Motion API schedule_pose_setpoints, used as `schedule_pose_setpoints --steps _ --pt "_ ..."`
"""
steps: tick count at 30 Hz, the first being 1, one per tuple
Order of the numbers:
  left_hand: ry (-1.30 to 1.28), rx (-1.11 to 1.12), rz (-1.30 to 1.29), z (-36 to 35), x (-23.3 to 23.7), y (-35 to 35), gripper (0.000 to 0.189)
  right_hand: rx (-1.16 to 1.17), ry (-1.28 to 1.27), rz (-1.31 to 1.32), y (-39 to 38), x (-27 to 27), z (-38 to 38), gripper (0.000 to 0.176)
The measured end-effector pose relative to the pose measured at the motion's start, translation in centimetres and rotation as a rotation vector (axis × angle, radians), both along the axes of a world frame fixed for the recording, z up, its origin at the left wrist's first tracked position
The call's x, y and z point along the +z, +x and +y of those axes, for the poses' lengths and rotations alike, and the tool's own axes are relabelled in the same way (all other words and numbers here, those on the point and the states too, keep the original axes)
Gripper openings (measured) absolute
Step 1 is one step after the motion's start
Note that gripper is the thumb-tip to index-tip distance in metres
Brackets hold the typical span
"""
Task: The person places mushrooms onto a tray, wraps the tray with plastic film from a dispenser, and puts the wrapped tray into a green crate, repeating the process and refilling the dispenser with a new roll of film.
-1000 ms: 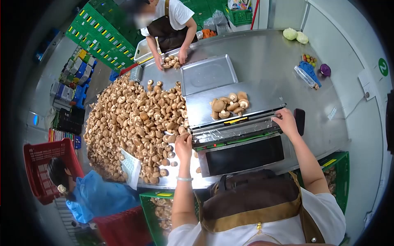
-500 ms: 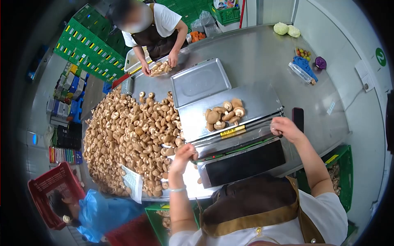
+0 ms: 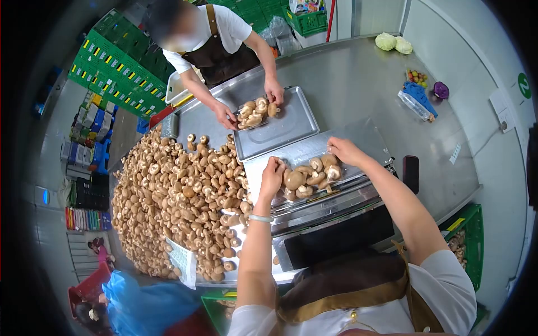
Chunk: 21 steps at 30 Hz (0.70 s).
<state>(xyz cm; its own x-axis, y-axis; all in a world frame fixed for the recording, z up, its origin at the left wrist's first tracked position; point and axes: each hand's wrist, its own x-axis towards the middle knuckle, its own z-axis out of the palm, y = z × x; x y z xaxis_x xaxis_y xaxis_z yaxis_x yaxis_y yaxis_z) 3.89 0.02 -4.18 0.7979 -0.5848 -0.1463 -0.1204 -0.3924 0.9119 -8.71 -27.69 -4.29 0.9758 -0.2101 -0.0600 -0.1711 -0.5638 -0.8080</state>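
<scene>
My left hand (image 3: 273, 175) pinches one edge of a sheet of clear plastic film at the left of a small group of shiitake mushrooms (image 3: 309, 175). At their far right, my right hand (image 3: 344, 151) is closed on the same film. The glossy film lies over the mushrooms and runs back toward the wrapping machine (image 3: 330, 229) in front of me. Beneath them is the machine's metal plate (image 3: 364, 140). A big heap of loose shiitake (image 3: 179, 196) spreads to the left of my left hand.
Across the table a co-worker (image 3: 224, 56) holds a pack of mushrooms (image 3: 255, 113) over a metal tray (image 3: 297, 131). A phone (image 3: 411, 173) lies right of my right arm. Cabbages (image 3: 393, 42) sit at the far right. Green crates (image 3: 471, 241) stand below the table edge.
Both hands have moved forward from the machine's near edge, drawing the film over the mushrooms. The co-worker's pack has moved right over the tray. The person in blue at lower left has shifted downward.
</scene>
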Motion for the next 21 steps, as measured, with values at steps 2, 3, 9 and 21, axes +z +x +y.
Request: schedule_pose_setpoints --steps 2,3,9,21 --pt "-0.054 -0.071 0.316 1.0 0.9 -0.7 0.020 0.047 0.199 0.059 -1.8 1.5 0.5 0.026" --pt "-0.033 -0.093 0.273 1.3 1.4 -1.3 0.023 0.070 0.294 0.082 -2.5 1.7 0.6 0.027" --pt "0.095 -0.148 -0.324 3.2 1.4 -5.3 0.033 0.213 -0.049 -0.308 -5.6 -0.8 1.4 0.036" --pt "0.172 0.006 0.147 7.6 13.0 -17.6 0.040 -0.003 0.480 0.089 -17.1 11.0 7.3 0.042"
